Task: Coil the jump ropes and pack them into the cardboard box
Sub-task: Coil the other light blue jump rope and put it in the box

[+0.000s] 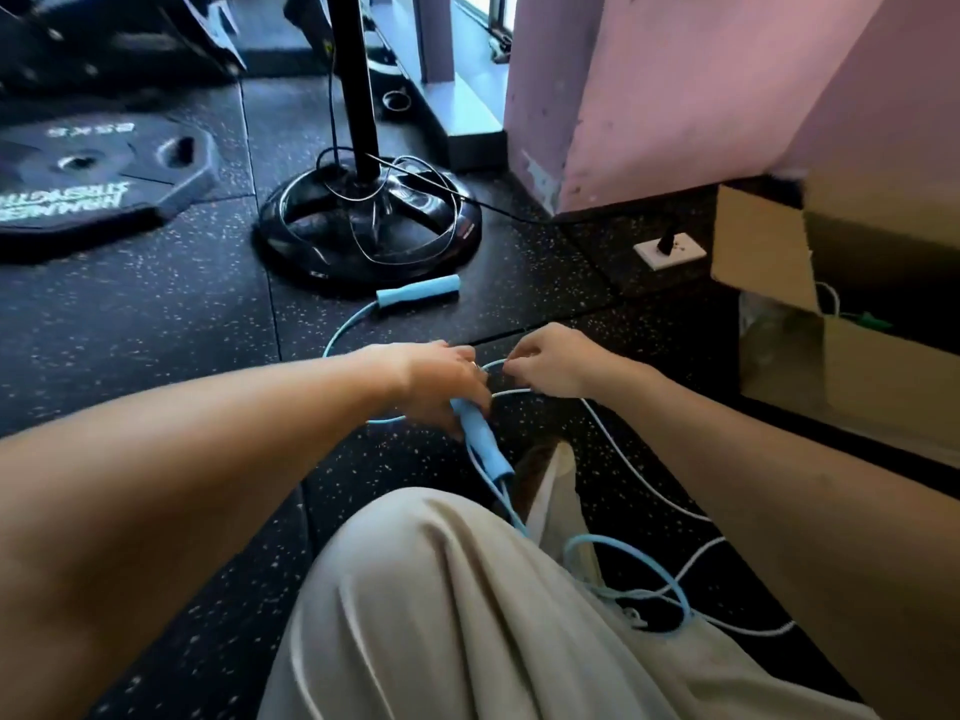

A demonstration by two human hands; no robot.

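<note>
The light-blue jump rope looked light and limp: a thin, smooth cord that would sag, spring out of its loops and probably slide through loose fingers, with two soft foam handles as its only firm parts. The handles seemed the surest places to take hold, with the gathered loops pinched together beside one of them. The left hand was curled round the near handle, which angled down toward the person's knee, and appeared to hold a loop of cord against it. The right hand was just beside it, its fingertips pinching the cord where it arched between the two hands. The far handle lay on the speckled rubber floor near the black round stand base, its cord curving back to the hands. More blue cord lay in loose loops by the knee, tangled with a white rope that trailed across the floor. The cardboard box stood open to the right, well apart from the hands, with some white cord and something green showing inside.
</note>
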